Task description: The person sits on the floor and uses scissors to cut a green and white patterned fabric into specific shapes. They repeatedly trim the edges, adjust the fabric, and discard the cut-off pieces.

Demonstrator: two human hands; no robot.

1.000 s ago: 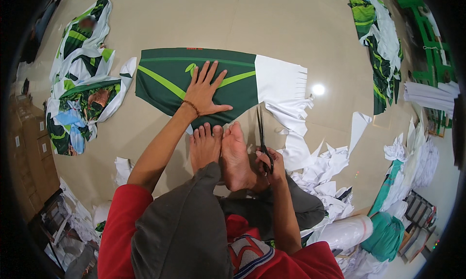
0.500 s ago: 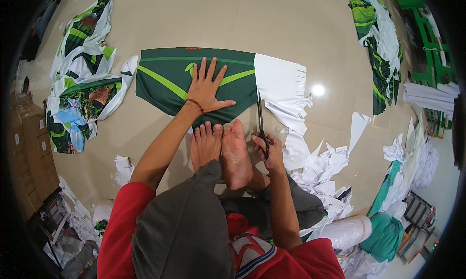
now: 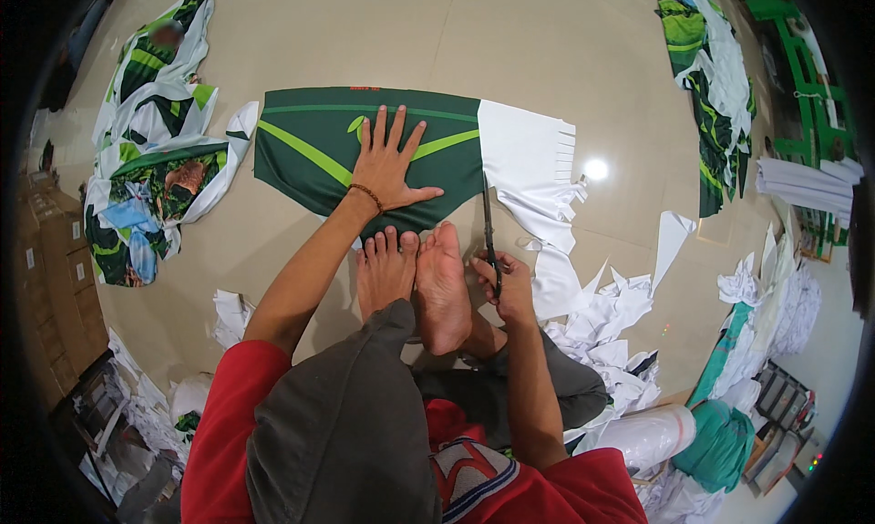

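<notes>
Steel scissors point(image 3: 489, 237) in right hand point(image 3: 507, 282) have advanced up the green sheet point(image 3: 310, 146).

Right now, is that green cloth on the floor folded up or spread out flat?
Spread out flat. The green cloth lies open on the floor, with the left hand pressed palm-down on it, fingers splayed.

1. A garment-cutting workshop, worked on a pale tiled floor point(image 3: 565, 50).
2. Heaps of printed green-and-white fabric point(image 3: 155, 150) lie far left and far right.
3. White offcuts point(image 3: 611, 314) litter the near right.
4. Cardboard boxes point(image 3: 55, 314) stand at the left.
</notes>
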